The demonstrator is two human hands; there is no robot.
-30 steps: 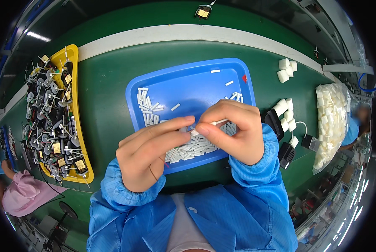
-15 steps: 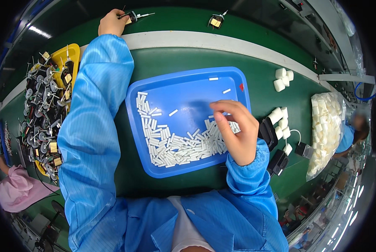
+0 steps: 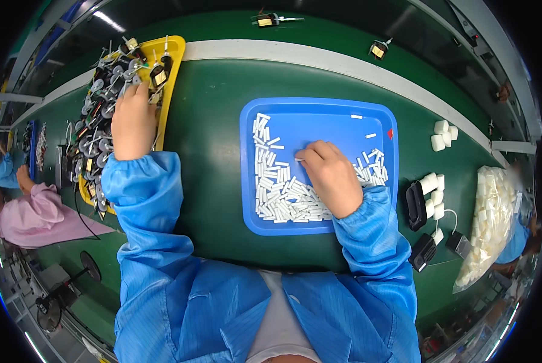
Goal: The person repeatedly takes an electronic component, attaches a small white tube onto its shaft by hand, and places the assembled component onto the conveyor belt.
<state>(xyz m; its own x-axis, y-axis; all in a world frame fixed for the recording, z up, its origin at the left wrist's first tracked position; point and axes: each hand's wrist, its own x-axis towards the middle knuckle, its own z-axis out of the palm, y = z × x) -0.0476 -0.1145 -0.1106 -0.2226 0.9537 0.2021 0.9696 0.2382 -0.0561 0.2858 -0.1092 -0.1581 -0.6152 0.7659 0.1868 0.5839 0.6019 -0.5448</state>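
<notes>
My left hand (image 3: pixel 133 124) reaches over the heaped yellow tray (image 3: pixel 175 60) on the left. Its fingers are drawn together among small motor-like parts (image 3: pixel 95 142) with thin shafts, grey discs and copper-coloured blocks; what they grip, if anything, is hidden. Over the blue tray (image 3: pixel 245 181), my right hand (image 3: pixel 331 179) pinches one short white tube (image 3: pixel 299 159) between thumb and finger. Many loose white tubes (image 3: pixel 283 196) lie below and left of that hand, with a smaller group (image 3: pixel 374 169) to its right.
Beyond the pale rail (image 3: pixel 271 50), two motor-like parts (image 3: pixel 267 21) (image 3: pixel 378 49) lie on a green surface. To the right are white cylindrical pieces (image 3: pixel 438 142), a black device (image 3: pixel 423 251) and a clear bag of white pieces (image 3: pixel 486 224). A person in pink (image 3: pixel 38 215) sits at left.
My left hand has left the motor part on the far green surface and come back to the yellow tray. My right hand now pinches a white tube. The whole view has shifted.
</notes>
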